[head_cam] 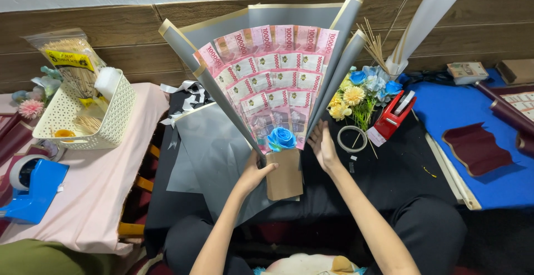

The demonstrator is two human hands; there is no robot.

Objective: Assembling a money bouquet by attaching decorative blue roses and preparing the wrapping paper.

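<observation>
Banknotes, pink and fanned in overlapping rows, fill a grey gold-edged paper bouquet wrap (267, 63) that stands upright before the seated person. The left hand (253, 173) has its grip clenched round the brown paper stem (285, 173) at the base, just under a blue fabric rose (282, 138). The right hand (322, 147) lies flat and released against the wrap's lower right edge, fingers spread. Beneath it, a black cloth (384, 169) covers the floor, with a clear tape roll (352, 138) and red tape dispenser (392, 118) close by the right hand. A white plastic basket (111, 119) sits on pink cloth to the left; brown wood panelling backs the room.
</observation>
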